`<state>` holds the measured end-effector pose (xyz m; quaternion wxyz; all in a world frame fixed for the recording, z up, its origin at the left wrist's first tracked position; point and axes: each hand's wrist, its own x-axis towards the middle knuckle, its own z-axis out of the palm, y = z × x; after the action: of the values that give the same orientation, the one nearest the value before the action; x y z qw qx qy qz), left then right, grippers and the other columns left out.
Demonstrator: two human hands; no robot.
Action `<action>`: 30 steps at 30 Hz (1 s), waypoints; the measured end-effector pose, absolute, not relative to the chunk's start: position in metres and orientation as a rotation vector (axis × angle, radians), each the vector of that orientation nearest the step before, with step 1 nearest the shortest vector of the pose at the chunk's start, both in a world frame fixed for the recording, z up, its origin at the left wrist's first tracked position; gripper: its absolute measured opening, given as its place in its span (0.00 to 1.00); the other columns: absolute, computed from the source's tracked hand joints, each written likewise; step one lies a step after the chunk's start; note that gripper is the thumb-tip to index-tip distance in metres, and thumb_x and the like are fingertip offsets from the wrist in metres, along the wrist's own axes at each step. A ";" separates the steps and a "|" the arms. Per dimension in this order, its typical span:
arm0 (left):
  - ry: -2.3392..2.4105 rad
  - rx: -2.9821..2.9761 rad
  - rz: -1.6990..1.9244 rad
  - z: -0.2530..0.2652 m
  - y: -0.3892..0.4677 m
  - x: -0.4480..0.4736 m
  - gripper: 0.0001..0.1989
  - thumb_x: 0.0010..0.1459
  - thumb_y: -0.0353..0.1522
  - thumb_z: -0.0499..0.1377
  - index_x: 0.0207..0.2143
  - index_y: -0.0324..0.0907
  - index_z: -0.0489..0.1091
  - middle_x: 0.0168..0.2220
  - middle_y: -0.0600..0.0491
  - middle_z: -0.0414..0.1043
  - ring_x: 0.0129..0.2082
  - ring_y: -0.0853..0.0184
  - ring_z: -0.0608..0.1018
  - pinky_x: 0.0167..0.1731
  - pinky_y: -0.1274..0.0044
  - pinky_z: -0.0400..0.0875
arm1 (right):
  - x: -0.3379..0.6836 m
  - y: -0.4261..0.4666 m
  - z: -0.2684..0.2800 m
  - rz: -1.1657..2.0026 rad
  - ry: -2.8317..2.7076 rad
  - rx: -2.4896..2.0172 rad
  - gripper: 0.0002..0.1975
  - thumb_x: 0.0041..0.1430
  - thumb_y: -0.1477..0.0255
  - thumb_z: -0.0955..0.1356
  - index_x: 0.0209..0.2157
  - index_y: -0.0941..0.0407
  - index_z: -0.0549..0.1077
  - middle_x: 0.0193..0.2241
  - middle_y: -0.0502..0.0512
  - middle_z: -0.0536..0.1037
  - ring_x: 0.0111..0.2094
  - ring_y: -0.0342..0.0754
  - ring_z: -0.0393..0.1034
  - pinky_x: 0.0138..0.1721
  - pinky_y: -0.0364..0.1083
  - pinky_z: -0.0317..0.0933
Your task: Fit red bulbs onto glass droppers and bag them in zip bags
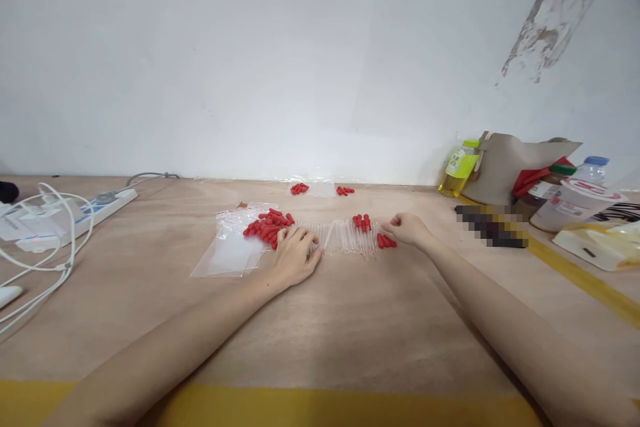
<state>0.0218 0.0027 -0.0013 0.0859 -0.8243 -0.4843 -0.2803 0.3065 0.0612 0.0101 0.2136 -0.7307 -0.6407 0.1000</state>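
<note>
A row of clear, thin dropper tubes (343, 237) lies side by side on the wooden table, and a few at its right end carry red rubber bulbs (361, 221). My left hand (299, 257) lies palm down over the row's left end, fingers loosely spread, beside a heap of red bulbs (265, 228). The heap spills over clear plastic bags (233, 247). To the right of the row, my right hand (411, 229) has thumb and forefinger pinched together; what they hold, if anything, is too small to see. Just below those fingertips are several loose red bulbs (386, 241).
Two small groups of red bulbs (299, 188) lie near the wall, by a clear bag (320, 188). At left are a power strip (107, 210) and white cables (73, 240). A bottle (457, 170), a grey bag (500, 170) and a tub (567, 207) stand at right.
</note>
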 end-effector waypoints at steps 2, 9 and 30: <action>-1.542 -2.404 -0.773 0.001 0.013 0.031 0.08 0.54 0.37 0.52 0.31 0.41 0.66 0.36 0.50 0.67 0.41 0.61 0.66 0.41 0.67 0.53 | 0.314 0.056 0.007 0.423 -1.812 -2.045 0.17 0.45 0.57 0.65 0.18 0.58 0.69 0.17 0.51 0.70 0.20 0.42 0.63 0.20 0.41 0.50; -1.931 -2.252 -0.552 0.007 0.052 0.067 0.15 0.50 0.42 0.52 0.30 0.41 0.70 0.39 0.44 0.66 0.43 0.54 0.64 0.43 0.64 0.52 | 0.314 0.047 0.007 0.683 -1.764 -2.008 0.17 0.40 0.58 0.68 0.14 0.58 0.67 0.12 0.48 0.65 0.15 0.39 0.56 0.17 0.40 0.47; -1.291 -2.705 -0.733 0.010 0.012 0.014 0.07 0.60 0.31 0.46 0.34 0.42 0.62 0.30 0.55 0.69 0.31 0.69 0.69 0.46 0.70 0.53 | 0.260 0.033 0.006 0.548 -1.599 -1.285 0.16 0.50 0.61 0.64 0.33 0.59 0.68 0.24 0.54 0.72 0.23 0.43 0.66 0.24 0.41 0.60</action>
<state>0.0144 0.0117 0.0100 0.0281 -0.8763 -0.4182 -0.2374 0.2602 0.0333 0.0064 0.4875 -0.5285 -0.6574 0.2255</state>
